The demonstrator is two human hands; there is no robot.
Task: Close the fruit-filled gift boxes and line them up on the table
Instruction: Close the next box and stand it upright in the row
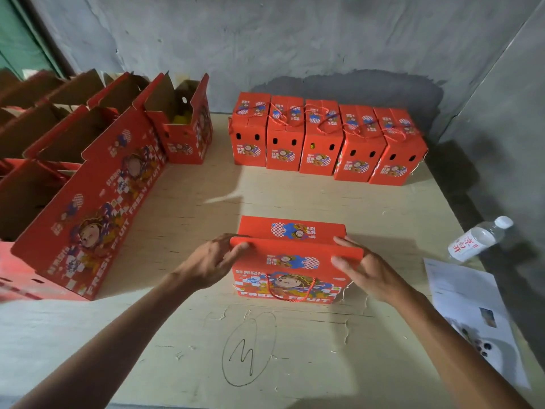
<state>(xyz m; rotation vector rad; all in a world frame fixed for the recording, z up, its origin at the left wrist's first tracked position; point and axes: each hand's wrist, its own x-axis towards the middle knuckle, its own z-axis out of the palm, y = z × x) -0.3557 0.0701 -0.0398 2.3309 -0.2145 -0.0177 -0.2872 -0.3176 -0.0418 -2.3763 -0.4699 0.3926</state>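
Two bare forearms reach in from the bottom edge of the head view, uncovered all the way to the frame edge, with no sleeve or cuff in sight. The left hand (213,262) and the right hand (372,271) are both bare as well: ungloved, fingers unadorned, wrists plain. The arms are lean, with slender wrists. Dim light leaves finer detail unclear.

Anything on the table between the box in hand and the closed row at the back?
Nothing visible. The red cardboard gift box, held at its near top flap by the left hand and right hand, faces only bare pale wooden table up to the row of five closed red boxes. The plastic water bottle lies off to the right.
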